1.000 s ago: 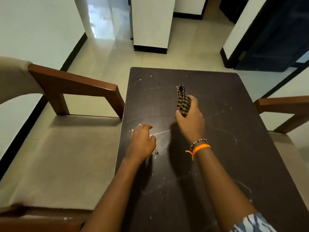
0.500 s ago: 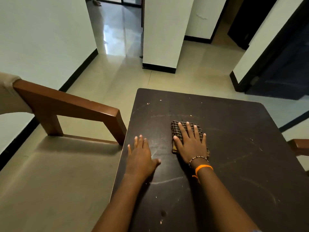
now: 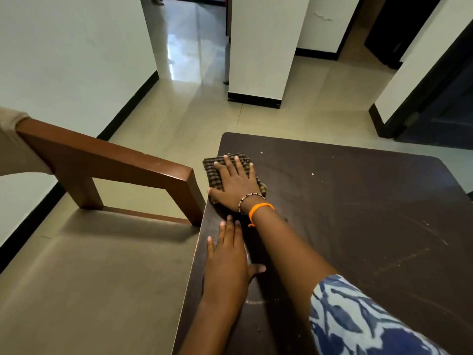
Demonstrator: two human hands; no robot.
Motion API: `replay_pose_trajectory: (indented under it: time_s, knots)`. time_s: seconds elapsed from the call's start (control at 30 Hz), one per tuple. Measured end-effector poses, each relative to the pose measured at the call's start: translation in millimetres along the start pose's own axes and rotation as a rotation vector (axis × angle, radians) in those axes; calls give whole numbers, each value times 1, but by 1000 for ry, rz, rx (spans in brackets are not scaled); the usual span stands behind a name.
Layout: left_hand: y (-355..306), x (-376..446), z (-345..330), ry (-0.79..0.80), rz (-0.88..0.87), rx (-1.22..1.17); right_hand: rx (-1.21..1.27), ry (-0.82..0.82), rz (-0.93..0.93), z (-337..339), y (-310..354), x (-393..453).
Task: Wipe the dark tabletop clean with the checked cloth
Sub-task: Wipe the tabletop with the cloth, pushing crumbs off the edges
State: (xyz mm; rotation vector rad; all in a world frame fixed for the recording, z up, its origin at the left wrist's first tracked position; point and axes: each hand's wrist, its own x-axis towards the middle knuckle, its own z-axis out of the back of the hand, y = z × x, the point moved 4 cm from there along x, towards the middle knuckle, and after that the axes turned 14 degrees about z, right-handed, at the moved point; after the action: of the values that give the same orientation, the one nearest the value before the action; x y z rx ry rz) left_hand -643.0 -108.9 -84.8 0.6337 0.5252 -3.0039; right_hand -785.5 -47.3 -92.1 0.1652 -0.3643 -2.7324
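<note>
The dark tabletop (image 3: 358,213) fills the right half of the head view, with pale crumbs and faint scratch marks on it. A folded checked cloth (image 3: 213,167) lies at the table's far left corner, partly hanging over the left edge. My right hand (image 3: 236,184) presses flat on the cloth, fingers spread, an orange band and a bead bracelet on the wrist. My left hand (image 3: 227,265) rests palm down on the table near the left edge, closer to me, holding nothing.
A wooden chair armrest (image 3: 107,160) stands tight against the table's left edge, over a beige seat cushion (image 3: 89,290). A white pillar (image 3: 261,47) and tiled floor lie beyond the table. Crumbs (image 3: 312,173) dot the far part of the top.
My right hand has laid the cloth flat and slid it from the table's middle to the far left corner. My left hand stays planted near the left edge.
</note>
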Motion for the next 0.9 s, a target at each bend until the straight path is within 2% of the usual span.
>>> replay_pose_trajectory:
  time_s: [0.1,0.17,0.27,0.4,0.47,0.53,0.6,0.77,0.9]
  knots:
    - [-4,2,5,-16,31,35,-40,-26,147,3,-11,-20]
    - [-13,8,9,-58,27,49,-55,-51,140,9,-32,-36]
    - [-23,21,18,-98,-26,54,-79,-82,-19,24,-79,-59]
    - [-14,38,14,-12,-27,60,-65,-175,-357,41,-140,-89]
    - [-13,39,11,-16,-26,72,-55,-214,-542,41,-148,-93]
    - [-13,40,10,-21,-23,91,-45,-193,-629,37,-137,-81]
    - [-14,41,9,-18,-19,100,-46,-155,-565,30,-113,-59]
    - [-15,43,9,-10,5,113,-30,-17,-99,11,-38,12]
    - [-14,45,9,-7,-4,118,-29,17,16,13,-34,42]
